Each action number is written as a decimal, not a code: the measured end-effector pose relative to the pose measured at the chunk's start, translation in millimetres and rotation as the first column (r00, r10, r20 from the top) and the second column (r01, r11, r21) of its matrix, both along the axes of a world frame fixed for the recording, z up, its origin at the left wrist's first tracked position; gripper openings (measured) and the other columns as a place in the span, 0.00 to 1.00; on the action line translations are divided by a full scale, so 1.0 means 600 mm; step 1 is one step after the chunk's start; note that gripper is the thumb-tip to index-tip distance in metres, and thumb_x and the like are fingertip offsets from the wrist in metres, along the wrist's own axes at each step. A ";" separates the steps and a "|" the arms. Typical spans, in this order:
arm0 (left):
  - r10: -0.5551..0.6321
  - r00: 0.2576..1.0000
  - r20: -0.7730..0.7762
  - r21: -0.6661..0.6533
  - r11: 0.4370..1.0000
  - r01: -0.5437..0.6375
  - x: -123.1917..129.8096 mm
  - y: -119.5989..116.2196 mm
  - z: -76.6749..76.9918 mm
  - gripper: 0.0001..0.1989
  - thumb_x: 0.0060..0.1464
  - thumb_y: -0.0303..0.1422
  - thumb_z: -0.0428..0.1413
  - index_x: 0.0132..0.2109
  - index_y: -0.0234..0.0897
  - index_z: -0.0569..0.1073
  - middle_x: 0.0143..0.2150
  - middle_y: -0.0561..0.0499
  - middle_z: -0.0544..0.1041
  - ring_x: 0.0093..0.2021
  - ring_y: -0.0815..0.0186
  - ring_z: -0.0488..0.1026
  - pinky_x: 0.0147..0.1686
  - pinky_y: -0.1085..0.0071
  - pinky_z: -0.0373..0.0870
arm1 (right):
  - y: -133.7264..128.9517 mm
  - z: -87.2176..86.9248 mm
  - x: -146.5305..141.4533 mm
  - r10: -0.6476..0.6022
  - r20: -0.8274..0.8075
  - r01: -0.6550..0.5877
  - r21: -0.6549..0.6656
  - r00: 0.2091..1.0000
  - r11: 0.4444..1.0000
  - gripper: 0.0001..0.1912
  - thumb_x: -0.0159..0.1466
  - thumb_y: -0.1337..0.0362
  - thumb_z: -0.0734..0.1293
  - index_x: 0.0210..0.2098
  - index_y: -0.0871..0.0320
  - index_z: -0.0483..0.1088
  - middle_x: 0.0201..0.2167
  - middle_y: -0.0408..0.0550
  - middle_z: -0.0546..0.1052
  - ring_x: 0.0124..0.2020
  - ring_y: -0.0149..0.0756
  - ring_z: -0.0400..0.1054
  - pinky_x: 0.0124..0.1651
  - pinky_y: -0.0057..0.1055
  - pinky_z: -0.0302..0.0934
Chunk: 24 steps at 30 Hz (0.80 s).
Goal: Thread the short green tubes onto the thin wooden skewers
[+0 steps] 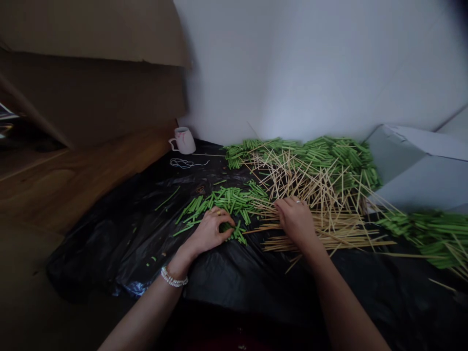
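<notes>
My left hand [212,230] rests at the near edge of a small pile of cut green stem pieces [230,197]. Its thumb and index finger curl round toward each other, with green pieces at the tips. My right hand [297,222] lies over a heap of thin bamboo skewers [336,229], fingers bent closed on them; its fingertips are partly hidden. Behind, more loose skewers [292,170] overlap a long bank of green stem pieces threaded in rows [321,151]. A black plastic sheet [226,278] lies under everything.
A white mug [185,141] stands at the back left, near a loop of pale string [186,163]. Cardboard [109,87] rises at the left. On the right are a white box [420,170] and another green bundle [431,234]. A wall closes off the back.
</notes>
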State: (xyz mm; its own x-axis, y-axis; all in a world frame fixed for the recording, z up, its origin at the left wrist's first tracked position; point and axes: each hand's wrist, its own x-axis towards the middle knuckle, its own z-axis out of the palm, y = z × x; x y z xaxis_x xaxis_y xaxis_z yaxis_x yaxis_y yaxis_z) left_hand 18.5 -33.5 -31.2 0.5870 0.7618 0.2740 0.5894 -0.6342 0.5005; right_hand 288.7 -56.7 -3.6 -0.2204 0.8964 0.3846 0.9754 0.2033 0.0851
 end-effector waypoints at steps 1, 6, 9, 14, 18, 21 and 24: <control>-0.005 1.000 0.006 -0.004 1.000 0.005 0.000 0.001 -0.001 0.04 0.55 0.32 0.56 0.36 0.40 0.77 0.38 0.50 0.75 0.43 0.60 0.67 0.45 0.63 0.61 | 0.001 -0.002 0.003 -0.043 0.009 0.043 0.008 0.999 0.999 0.09 0.66 0.68 0.58 0.36 0.57 0.70 0.33 0.49 0.74 0.40 0.40 0.62 0.41 0.34 0.47; -0.030 0.999 0.011 -0.013 0.999 0.030 0.000 0.004 -0.002 0.07 0.58 0.36 0.55 0.35 0.39 0.76 0.37 0.49 0.75 0.42 0.61 0.67 0.45 0.64 0.62 | 0.002 -0.008 0.016 -0.250 -0.021 0.251 0.068 0.968 0.965 0.10 0.66 0.68 0.57 0.35 0.59 0.69 0.35 0.52 0.73 0.40 0.41 0.63 0.40 0.34 0.49; -0.043 0.999 0.031 -0.005 0.999 0.044 0.000 0.005 -0.002 0.08 0.59 0.37 0.54 0.35 0.39 0.75 0.37 0.49 0.75 0.42 0.61 0.68 0.45 0.64 0.62 | 0.001 -0.007 0.016 -0.269 -0.153 0.279 0.047 0.951 0.959 0.09 0.66 0.67 0.58 0.38 0.59 0.69 0.36 0.51 0.73 0.38 0.38 0.63 0.38 0.31 0.50; 0.038 0.984 0.172 -0.014 0.999 -0.036 -0.001 0.006 -0.003 0.10 0.61 0.39 0.52 0.36 0.38 0.72 0.35 0.49 0.75 0.41 0.62 0.68 0.45 0.65 0.63 | 0.003 -0.009 0.010 -0.151 -0.159 0.133 -0.119 0.976 0.984 0.09 0.64 0.64 0.61 0.31 0.56 0.70 0.32 0.47 0.74 0.38 0.36 0.64 0.38 0.30 0.51; 0.183 0.935 0.303 -0.106 0.982 -0.158 -0.001 0.006 -0.006 0.10 0.61 0.39 0.51 0.37 0.38 0.71 0.35 0.51 0.75 0.38 0.64 0.71 0.40 0.69 0.65 | 0.005 -0.016 0.008 -0.129 -0.045 0.121 -0.158 0.991 0.980 0.12 0.65 0.63 0.60 0.29 0.56 0.73 0.33 0.50 0.74 0.40 0.39 0.63 0.41 0.32 0.51; 0.247 0.892 0.378 -0.215 0.961 -0.175 -0.001 0.005 -0.009 0.10 0.60 0.40 0.52 0.36 0.38 0.71 0.31 0.52 0.76 0.31 0.67 0.71 0.35 0.71 0.66 | 0.006 -0.021 0.006 -0.096 -0.019 0.092 -0.168 0.995 0.982 0.13 0.65 0.64 0.60 0.30 0.57 0.74 0.32 0.50 0.74 0.38 0.38 0.64 0.41 0.32 0.51; 0.294 0.855 0.427 -0.270 0.944 -0.190 -0.001 0.007 -0.012 0.11 0.57 0.41 0.55 0.36 0.37 0.72 0.30 0.52 0.76 0.27 0.68 0.69 0.30 0.73 0.65 | 0.007 -0.026 0.003 -0.078 -0.025 0.073 -0.170 0.997 0.983 0.12 0.65 0.63 0.60 0.32 0.56 0.74 0.32 0.49 0.75 0.38 0.37 0.64 0.41 0.31 0.52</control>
